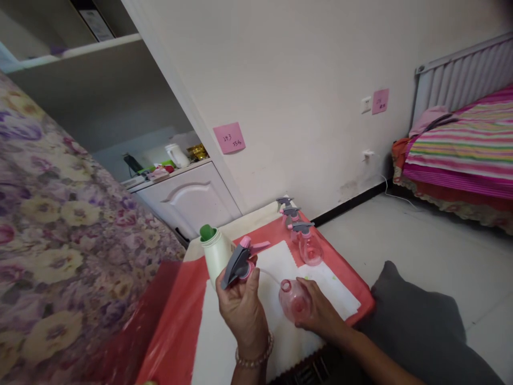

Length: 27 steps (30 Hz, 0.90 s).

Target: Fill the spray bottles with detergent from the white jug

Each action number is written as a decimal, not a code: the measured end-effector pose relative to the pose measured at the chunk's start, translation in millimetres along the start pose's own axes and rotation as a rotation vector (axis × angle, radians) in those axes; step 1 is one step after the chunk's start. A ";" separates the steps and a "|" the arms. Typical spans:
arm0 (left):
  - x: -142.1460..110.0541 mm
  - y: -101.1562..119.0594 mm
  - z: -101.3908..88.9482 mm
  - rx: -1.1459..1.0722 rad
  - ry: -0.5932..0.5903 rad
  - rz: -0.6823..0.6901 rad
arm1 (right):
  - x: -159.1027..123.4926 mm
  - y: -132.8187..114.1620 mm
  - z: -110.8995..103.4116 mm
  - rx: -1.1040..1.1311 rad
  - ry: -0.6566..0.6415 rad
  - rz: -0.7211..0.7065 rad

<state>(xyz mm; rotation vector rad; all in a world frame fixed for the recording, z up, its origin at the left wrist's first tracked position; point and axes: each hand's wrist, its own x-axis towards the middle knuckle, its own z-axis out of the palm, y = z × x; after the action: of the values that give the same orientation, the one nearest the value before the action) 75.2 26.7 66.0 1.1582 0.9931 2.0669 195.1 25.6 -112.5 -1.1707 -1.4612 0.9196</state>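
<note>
My left hand (244, 305) is closed around a grey and pink spray trigger head (238, 263), whose thin clear tube runs to the right. Just beyond that tube, my right hand (316, 307) grips a see-through pink bottle (295, 300). The bottle is tilted with its uncapped neck toward the left hand. The tube's tip is close to the neck; I cannot tell whether it is inside. Behind the left hand stands a pale green bottle (216, 251) with a green cap.
Several pink spray bottles (311, 250) with grey trigger heads line the table's far right edge. White paper (216, 337) lies over the red tablecloth (170, 331). A flowered curtain (60, 256) hangs left; a bed (465, 144) stands at the right by the wall.
</note>
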 end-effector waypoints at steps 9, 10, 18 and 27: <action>-11.1 -28.6 -9.3 0.181 -0.103 -0.121 | 2.7 -8.8 -1.5 -0.023 -0.020 0.029; -14.2 -35.2 -12.4 0.203 -0.132 -0.152 | 2.7 -7.1 -1.2 -0.019 -0.024 0.023; -35.8 -68.7 -32.7 0.352 -0.345 -0.229 | 1.9 2.8 -0.1 0.022 -0.030 -0.028; -32.6 -68.9 -39.2 0.354 -0.336 -0.291 | 1.9 -0.1 -1.6 0.024 -0.055 -0.062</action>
<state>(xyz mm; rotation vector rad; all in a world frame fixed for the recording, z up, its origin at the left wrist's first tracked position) 64.0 28.1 -19.0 1.3849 1.2990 1.4484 196.7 27.3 -111.6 -1.0839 -1.5188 0.9303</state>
